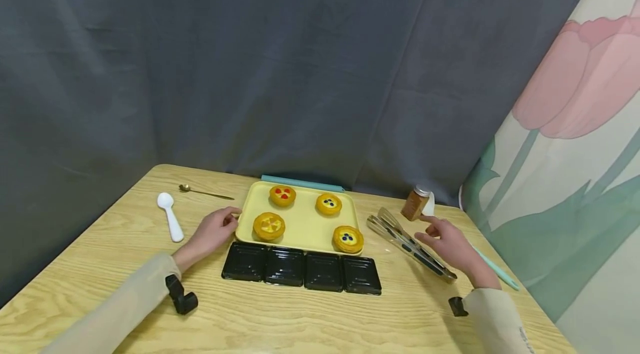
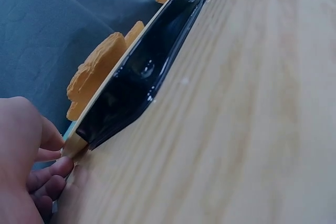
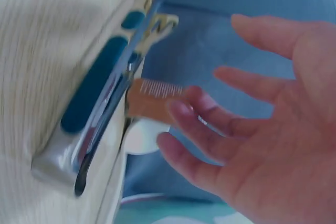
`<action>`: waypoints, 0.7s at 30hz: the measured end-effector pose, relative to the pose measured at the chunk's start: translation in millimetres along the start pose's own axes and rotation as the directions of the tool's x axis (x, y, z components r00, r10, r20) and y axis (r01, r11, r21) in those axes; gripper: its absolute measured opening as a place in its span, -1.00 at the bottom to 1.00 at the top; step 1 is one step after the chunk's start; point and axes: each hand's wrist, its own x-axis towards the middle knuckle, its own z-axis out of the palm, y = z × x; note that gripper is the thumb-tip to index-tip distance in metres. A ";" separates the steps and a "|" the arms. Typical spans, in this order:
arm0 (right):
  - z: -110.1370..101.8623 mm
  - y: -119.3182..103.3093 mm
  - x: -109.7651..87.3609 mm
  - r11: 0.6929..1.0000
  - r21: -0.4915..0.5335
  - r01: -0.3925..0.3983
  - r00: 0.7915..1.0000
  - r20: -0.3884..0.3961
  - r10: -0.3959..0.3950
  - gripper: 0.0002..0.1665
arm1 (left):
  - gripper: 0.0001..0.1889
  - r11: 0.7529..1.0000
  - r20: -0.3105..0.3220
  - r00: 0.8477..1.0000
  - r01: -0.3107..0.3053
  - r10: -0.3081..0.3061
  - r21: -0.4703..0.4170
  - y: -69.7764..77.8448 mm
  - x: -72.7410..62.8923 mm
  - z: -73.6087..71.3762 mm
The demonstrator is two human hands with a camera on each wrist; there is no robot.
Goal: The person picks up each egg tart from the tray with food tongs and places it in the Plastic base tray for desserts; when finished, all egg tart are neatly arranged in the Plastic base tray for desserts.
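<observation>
Yellow tray (image 1: 302,223) was pinched at its left edge by the left hand (image 1: 212,230)

On my feed, the dark curtain (image 1: 280,65) ran out of frame at top and left, and the tulip-printed hanging (image 1: 585,93) was cut off at right. Below them I had the pale wood-grained table (image 1: 300,323), its near edge out of shot. The tray lay on it toward the back. Four black containers (image 1: 323,272) lined its near side; I couldn't tell whether they were joined. The left fingers were bent on the rim, how far underneath I couldn't see. The right hand (image 1: 452,245) hovered beside the metal tongs (image 1: 410,243), fingers spread, holding nothing. The tray partly hid a teal strip (image 1: 302,183), and the right arm covered part of a mint-green handle (image 1: 500,272). A white spoon (image 1: 170,216) and a thin gold spoon (image 1: 205,193) lay at left. In the right wrist view, fingertips overlapped the brown jar (image 1: 415,205); I couldn't judge contact. Four tarts (image 1: 269,226) sat on the tray, just orange edges from the left wrist.
</observation>
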 end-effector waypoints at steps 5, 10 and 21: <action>-7.2 20.7 -6.2 0.989 0.131 -0.072 0.992 0.110 0.057 -0.29 | -0.63 1.000 -0.004 1.000 -0.005 0.005 0.002 -0.8 -0.1 -0.4; -9.1 38.0 -8.9 0.951 0.296 -0.090 0.984 0.173 0.039 -0.26 | -0.63 1.000 -0.016 1.000 0.008 -0.008 0.022 -2.5 0.8 -0.9; 3.4 70.9 -17.9 0.927 0.347 -0.142 0.978 0.196 0.076 -0.27 | -0.64 1.000 -0.008 1.000 0.016 -0.016 0.010 0.8 -0.7 0.3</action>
